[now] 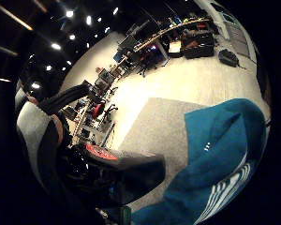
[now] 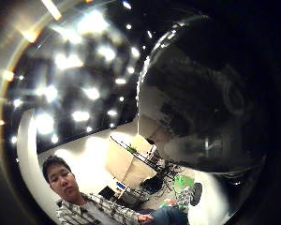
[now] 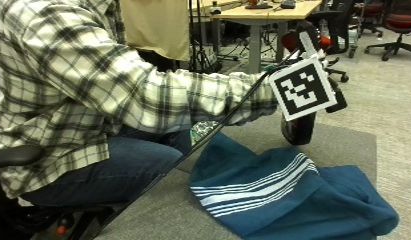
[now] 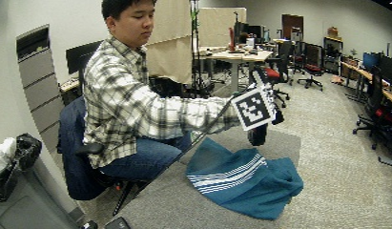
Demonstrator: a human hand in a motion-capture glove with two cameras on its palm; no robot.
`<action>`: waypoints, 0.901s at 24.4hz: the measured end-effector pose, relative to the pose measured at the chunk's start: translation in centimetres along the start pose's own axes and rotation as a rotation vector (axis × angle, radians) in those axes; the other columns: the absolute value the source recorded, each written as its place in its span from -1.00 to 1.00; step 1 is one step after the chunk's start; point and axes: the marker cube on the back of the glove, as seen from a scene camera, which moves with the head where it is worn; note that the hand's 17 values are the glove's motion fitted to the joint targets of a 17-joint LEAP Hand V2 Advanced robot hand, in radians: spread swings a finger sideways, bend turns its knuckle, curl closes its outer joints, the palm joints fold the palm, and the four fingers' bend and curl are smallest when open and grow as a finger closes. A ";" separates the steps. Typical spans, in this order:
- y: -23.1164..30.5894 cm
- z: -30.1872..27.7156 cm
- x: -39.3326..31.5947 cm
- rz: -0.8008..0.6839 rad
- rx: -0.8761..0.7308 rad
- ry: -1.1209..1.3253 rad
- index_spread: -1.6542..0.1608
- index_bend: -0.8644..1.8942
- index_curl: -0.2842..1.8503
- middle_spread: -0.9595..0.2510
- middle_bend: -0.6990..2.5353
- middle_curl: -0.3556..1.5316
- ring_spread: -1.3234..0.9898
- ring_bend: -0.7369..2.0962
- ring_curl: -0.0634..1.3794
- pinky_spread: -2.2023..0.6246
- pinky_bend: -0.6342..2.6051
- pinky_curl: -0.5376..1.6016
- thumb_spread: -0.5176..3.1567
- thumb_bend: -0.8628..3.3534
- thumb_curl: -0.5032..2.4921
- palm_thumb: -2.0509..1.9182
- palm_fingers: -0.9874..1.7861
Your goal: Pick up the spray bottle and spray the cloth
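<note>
1. The blue cloth [image 3: 285,192] with white stripes lies crumpled on the grey desk [image 3: 158,215], below the hand and a little toward the person.
2. The gloved right hand [image 3: 295,60] is raised above the desk, mostly hidden behind its marker.
3. It grasps the dark spray bottle [image 3: 299,127], which hangs upright under the hand, above the far edge of the cloth.
4. In the palm views the bottle's black body [image 2: 201,103] and its black trigger head [image 1: 126,173] are very close to the palm.
</note>
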 end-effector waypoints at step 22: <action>0.5 3.3 3.2 0.007 -0.051 0.037 0.57 -0.19 -0.17 0.39 -0.21 -0.08 0.00 -0.04 -0.27 0.45 -0.30 -0.11 -0.56 -0.61 -0.11 0.55 0.68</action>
